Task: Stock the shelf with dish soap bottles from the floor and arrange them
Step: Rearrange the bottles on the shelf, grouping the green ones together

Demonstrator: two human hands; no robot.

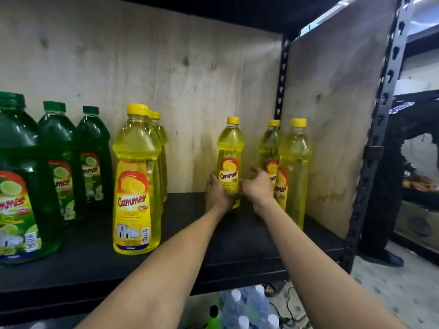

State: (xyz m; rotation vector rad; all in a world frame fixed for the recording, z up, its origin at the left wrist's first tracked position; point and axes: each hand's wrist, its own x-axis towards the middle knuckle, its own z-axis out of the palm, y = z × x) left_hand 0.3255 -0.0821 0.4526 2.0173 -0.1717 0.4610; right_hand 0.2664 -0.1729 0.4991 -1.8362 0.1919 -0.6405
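Holding: I have the yellow bottle (230, 160) upright near the back of the shelf (237, 238), label facing me.
Left hand: my left hand (217, 194) wraps the bottle's lower left side, fingers closed on it.
Right hand: my right hand (256, 186) presses the lower right side, thumb on the label, fingers curled round the back.
Right neighbours: two yellow bottles (293, 172) stand just right of my right hand, one behind the other, close to the side panel (332, 115); my wrist sits in front of the nearer one's label.
Left neighbours: a row of larger yellow bottles (136, 179) runs front to back, with a bare strip of shelf between them and mine.
Far left: green bottles (61, 162) in a row, the nearest cut off by the frame edge.
Behind: plywood back wall (166, 67), just behind the held bottle.
Below: clear capped bottles (247, 307) under the shelf edge.
Frame: black upright post (377, 143) at the right front corner.
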